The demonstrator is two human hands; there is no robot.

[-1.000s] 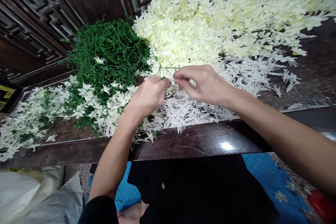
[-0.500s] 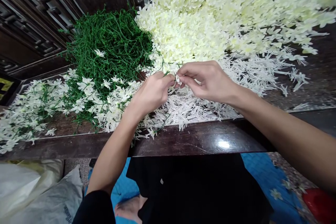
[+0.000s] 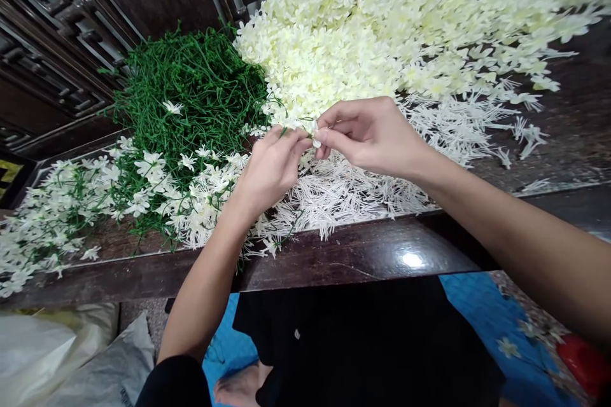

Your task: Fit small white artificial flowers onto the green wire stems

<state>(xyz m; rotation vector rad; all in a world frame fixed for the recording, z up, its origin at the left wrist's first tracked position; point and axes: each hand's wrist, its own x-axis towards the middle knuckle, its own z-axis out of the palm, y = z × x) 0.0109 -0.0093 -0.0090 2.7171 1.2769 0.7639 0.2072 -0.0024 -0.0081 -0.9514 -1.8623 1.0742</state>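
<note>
My left hand [image 3: 279, 162] is closed in a pinch on a thin green stem, of which only a short piece shows. Fingertips of my right hand [image 3: 365, 137] pinch a small white flower [image 3: 316, 140] at that stem, and the two hands almost touch. Below them spreads a heap of white stamen pieces [image 3: 341, 194]. Behind the hands rises a large pile of pale yellow-white petals [image 3: 329, 54]. A tangle of green stems [image 3: 191, 82] lies left of that pile. Flowers on stems [image 3: 71, 203] are gathered at the far left.
Everything lies on a dark wooden bench [image 3: 334, 261] with a carved back [image 3: 57, 25]. Whitish sacks [image 3: 42, 350] stand on the floor at lower left. A blue mat [image 3: 229, 343] lies under me, and a red object [image 3: 582, 359] sits at lower right.
The camera view has tilted and shifted slightly. My hands stay together, and the white flower between my right fingertips shows a little more, with its petals spread.
</note>
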